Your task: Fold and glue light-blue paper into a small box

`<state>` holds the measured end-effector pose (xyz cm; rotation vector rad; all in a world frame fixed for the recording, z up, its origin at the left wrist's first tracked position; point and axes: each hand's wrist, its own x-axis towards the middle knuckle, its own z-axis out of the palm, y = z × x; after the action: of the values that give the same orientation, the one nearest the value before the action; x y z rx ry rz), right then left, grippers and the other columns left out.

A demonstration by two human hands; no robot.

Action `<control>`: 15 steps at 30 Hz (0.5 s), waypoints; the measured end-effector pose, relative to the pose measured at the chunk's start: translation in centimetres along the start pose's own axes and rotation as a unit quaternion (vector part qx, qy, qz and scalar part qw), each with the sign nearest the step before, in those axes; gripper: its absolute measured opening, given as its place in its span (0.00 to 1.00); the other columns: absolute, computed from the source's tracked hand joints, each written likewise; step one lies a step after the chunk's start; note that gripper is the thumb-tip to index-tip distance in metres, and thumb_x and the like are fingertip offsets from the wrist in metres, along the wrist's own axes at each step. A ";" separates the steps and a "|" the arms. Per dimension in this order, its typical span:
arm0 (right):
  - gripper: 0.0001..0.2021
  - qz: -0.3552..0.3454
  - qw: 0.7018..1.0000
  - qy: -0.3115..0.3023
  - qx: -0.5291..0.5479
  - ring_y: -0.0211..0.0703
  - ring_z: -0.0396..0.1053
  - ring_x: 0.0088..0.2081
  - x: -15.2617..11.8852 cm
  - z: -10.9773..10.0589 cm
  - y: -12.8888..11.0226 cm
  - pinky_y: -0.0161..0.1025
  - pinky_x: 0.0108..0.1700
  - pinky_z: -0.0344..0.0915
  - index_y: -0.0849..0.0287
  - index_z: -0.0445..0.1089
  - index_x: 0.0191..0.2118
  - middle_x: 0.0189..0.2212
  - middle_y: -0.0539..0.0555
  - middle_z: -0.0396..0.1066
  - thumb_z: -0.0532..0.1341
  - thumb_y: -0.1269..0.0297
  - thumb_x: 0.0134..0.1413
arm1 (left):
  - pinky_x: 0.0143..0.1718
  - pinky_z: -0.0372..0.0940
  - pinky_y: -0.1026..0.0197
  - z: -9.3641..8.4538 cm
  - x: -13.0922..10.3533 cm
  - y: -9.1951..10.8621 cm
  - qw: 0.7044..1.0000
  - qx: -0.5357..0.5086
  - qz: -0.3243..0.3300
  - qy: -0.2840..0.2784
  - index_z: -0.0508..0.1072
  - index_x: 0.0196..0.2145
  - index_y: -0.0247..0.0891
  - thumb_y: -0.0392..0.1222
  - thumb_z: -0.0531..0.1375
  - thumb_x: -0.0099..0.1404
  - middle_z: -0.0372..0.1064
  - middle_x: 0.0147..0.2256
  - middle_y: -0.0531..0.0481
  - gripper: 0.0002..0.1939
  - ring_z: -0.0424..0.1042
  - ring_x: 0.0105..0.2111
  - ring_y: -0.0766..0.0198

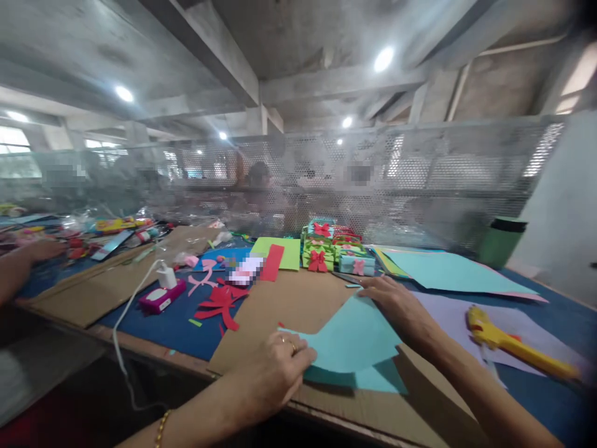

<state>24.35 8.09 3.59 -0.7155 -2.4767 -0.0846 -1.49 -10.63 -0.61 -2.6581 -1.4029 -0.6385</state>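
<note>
A light blue sheet of paper or thin foam (357, 339) is bent over between my hands, with a second layer showing beneath its near edge. My left hand (280, 364), wearing a ring, is closed on the sheet's left end. At the far corner of the sheet is my right hand (389, 298), its fingers bent over the edge; its thumb is hidden. Just beyond those fingertips lie scissors (346, 278), partly covered. Brown cardboard (284, 302) lies under the sheet.
Small gift-like boxes with bows (336, 249) are stacked behind the cardboard. A yellow glue gun (508, 342) lies at right, near a green bottle (501, 242). Red cut pieces (224, 305), a phone (245, 271) and a purple box with a charger (161, 297) are left. Another person's arm (28, 261) reaches in.
</note>
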 end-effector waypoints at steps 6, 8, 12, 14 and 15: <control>0.13 0.087 0.992 0.070 0.062 0.47 0.73 0.36 0.6 0.2 0.5 0.42 0.39 0.68 0.55 0.71 0.36 0.35 0.56 0.76 0.53 0.55 0.61 | 0.53 0.70 0.50 -1.8 -1.3 -2.8 0.982 0.084 -0.029 0.166 0.68 0.55 0.36 0.25 0.49 0.68 0.75 0.48 0.39 0.21 0.74 0.51 0.55; 0.15 0.145 0.981 0.109 0.070 0.45 0.69 0.28 0.2 0.0 0.8 0.40 0.32 0.65 0.54 0.67 0.32 0.27 0.52 0.71 0.53 0.49 0.60 | 0.57 0.67 0.47 -3.3 -2.2 -4.1 0.963 0.149 -0.018 0.224 0.66 0.58 0.34 0.26 0.47 0.69 0.74 0.51 0.37 0.22 0.71 0.54 0.53; 0.15 0.255 0.946 0.182 0.080 0.44 0.63 0.25 -0.6 -0.7 1.0 0.40 0.28 0.60 0.53 0.65 0.30 0.22 0.50 0.66 0.54 0.47 0.56 | 0.61 0.62 0.47 -5.8 -5.4 -7.7 0.937 0.203 -0.096 0.269 0.69 0.57 0.38 0.29 0.47 0.72 0.73 0.54 0.41 0.21 0.68 0.58 0.55; 0.14 0.286 0.933 0.199 0.093 0.44 0.63 0.25 -0.9 -1.1 1.0 0.40 0.27 0.59 0.54 0.67 0.31 0.22 0.51 0.67 0.55 0.48 0.54 | 0.60 0.63 0.49 -6.5 -7.6 -9.4 0.920 0.208 -0.174 0.282 0.71 0.55 0.38 0.33 0.46 0.73 0.74 0.54 0.41 0.19 0.71 0.56 0.55; 0.14 0.298 0.927 0.203 0.103 0.44 0.63 0.25 -1.0 -1.2 0.9 0.40 0.27 0.58 0.54 0.68 0.32 0.22 0.51 0.67 0.55 0.49 0.54 | 0.60 0.63 0.49 -6.8 -8.7 -10.2 0.912 0.218 -0.210 0.276 0.72 0.54 0.38 0.36 0.46 0.74 0.74 0.53 0.41 0.19 0.72 0.55 0.55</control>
<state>26.14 8.18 4.01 -1.1881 -1.7615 0.2296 -16.23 -13.16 0.81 -1.6658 -1.6806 -0.8906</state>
